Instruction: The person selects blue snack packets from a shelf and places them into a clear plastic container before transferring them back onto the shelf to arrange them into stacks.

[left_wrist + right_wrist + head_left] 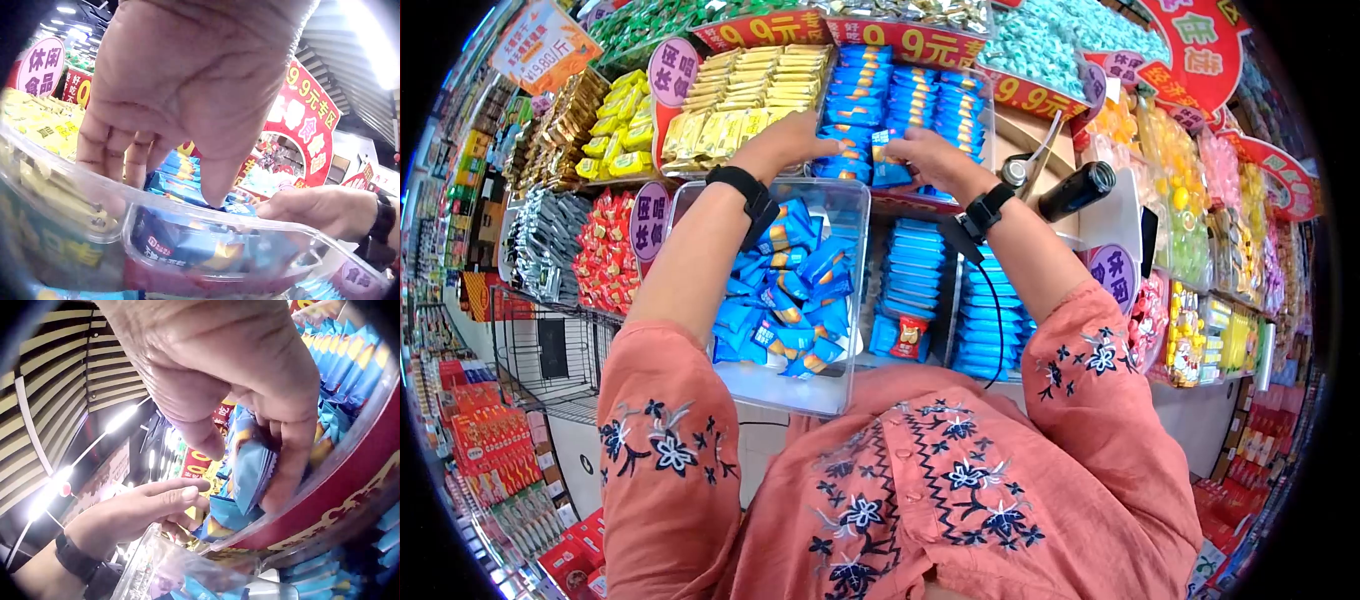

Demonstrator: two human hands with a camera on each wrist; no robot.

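Observation:
My right hand (930, 158) pinches a blue snack packet (888, 165) between thumb and fingers at the front of the display bin. In the right wrist view that packet (253, 472) stands upright against the fingers. My left hand (790, 142) reaches over the bin's front edge, thumb pointing toward the blue packets, fingers loosely extended and holding nothing. Rows of blue packets (860, 85) fill the bin behind both hands. Below the left forearm sits a clear plastic tub (785, 388) with loose blue packets (785, 300) inside, jumbled together.
Yellow packets (740, 85) lie in rows left of the blue ones. Stacked blue packets (912, 265) stand on a lower shelf by a red packet (910, 338). A black cylinder (1080, 190) and a cable (998, 320) are at the right. A wire cart (550, 350) stands at the left.

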